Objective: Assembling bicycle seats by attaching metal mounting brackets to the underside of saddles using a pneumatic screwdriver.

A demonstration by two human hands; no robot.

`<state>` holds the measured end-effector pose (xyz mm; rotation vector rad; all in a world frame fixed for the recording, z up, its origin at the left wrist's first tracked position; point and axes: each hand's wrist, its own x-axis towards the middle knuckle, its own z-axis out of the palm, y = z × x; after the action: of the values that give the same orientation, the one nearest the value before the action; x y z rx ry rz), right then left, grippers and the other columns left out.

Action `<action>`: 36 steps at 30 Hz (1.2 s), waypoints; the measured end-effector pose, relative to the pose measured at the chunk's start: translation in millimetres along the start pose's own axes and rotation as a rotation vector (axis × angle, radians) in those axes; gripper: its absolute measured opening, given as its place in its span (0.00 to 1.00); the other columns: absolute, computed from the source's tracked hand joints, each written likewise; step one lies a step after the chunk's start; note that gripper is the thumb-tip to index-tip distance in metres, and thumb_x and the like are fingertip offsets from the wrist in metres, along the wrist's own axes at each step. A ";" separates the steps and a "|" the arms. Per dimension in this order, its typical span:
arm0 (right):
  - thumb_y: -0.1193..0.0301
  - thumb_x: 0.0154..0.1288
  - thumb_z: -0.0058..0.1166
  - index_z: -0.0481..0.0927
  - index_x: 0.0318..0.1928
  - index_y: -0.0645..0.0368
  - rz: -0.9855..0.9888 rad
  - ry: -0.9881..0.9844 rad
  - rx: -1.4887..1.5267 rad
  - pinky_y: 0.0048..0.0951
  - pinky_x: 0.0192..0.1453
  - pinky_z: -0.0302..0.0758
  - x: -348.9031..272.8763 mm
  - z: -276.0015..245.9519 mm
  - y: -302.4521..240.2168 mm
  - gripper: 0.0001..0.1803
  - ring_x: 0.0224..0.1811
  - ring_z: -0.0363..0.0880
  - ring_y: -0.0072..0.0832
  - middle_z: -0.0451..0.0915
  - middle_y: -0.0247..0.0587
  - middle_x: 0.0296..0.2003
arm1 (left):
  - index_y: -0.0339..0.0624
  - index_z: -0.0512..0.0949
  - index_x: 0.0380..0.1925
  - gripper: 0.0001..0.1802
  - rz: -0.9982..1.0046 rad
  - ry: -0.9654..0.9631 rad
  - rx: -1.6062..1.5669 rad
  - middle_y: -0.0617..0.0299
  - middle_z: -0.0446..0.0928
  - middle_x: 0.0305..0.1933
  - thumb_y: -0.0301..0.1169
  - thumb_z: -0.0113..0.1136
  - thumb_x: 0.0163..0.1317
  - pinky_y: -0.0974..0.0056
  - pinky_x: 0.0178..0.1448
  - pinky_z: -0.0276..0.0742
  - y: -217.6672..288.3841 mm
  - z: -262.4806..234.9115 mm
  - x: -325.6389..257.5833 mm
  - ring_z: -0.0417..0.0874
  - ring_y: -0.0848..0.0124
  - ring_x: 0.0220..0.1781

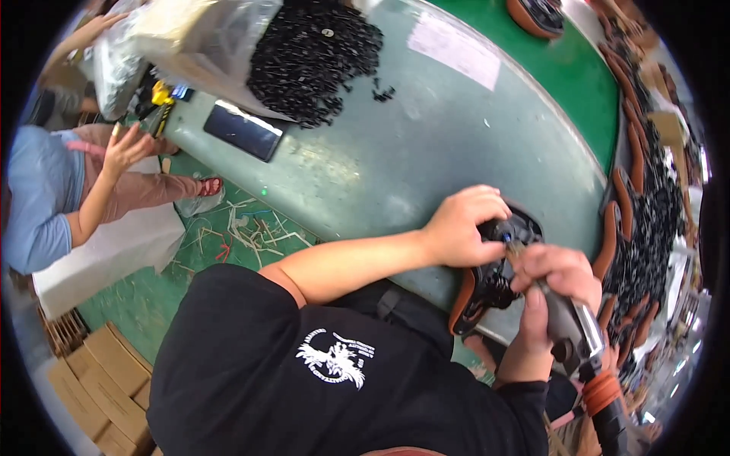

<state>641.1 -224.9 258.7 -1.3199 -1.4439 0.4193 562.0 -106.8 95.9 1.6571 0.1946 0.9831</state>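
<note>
A black part with a brown edge, like an upturned bicycle saddle [465, 298], lies at the near right edge of the table. My left hand [465, 228] is closed on its far end, with the thumb near the tool's tip. My right hand [561, 275] grips a grey power driver [569, 325] with an orange collar at its rear. Its tip points into the black underside, close to the left thumb. The exact contact point is blurred and partly covered by my fingers.
A heap of small black pieces [315, 64] spills from a plastic-lined box [199, 64]. Nearby lie a phone [243, 131] and a paper sheet [455, 49]. Another saddle-like part [534, 17] rests on the green surface [579, 83]. More brown-edged parts [625, 201] line the right. A co-worker [46, 190] sits left.
</note>
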 end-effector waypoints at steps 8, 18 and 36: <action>0.77 0.67 0.60 0.69 0.47 0.57 -0.113 0.018 0.086 0.40 0.40 0.81 -1.2 -1.8 19.9 0.13 0.28 0.78 0.32 0.78 0.46 0.34 | 0.37 0.81 0.38 0.19 -0.004 -0.003 -0.032 0.53 0.87 0.45 0.30 0.75 0.46 0.46 0.74 0.78 7.3 7.5 4.6 0.88 0.52 0.53; 0.83 0.64 0.60 0.76 0.49 0.62 0.027 0.125 0.096 0.39 0.47 0.85 1.9 0.8 37.0 0.14 0.38 0.86 0.35 0.85 0.55 0.42 | 0.38 0.83 0.44 0.25 -0.045 -0.116 0.034 0.53 0.86 0.52 0.41 0.81 0.54 0.45 0.74 0.77 2.1 9.4 -0.2 0.84 0.49 0.61; 0.79 0.67 0.58 0.68 0.50 0.59 -0.170 0.350 0.226 0.42 0.36 0.81 -60.7 -52.4 -24.6 0.15 0.25 0.77 0.33 0.77 0.52 0.42 | 0.43 0.80 0.39 0.11 -0.045 -0.082 1.493 0.55 0.80 0.43 0.35 0.70 0.63 0.49 0.52 0.80 -27.9 -198.5 74.7 0.83 0.53 0.49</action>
<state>661.7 -305.5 269.5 -1.0217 -1.1662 0.2185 483.8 91.8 110.2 2.9740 1.0980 0.6902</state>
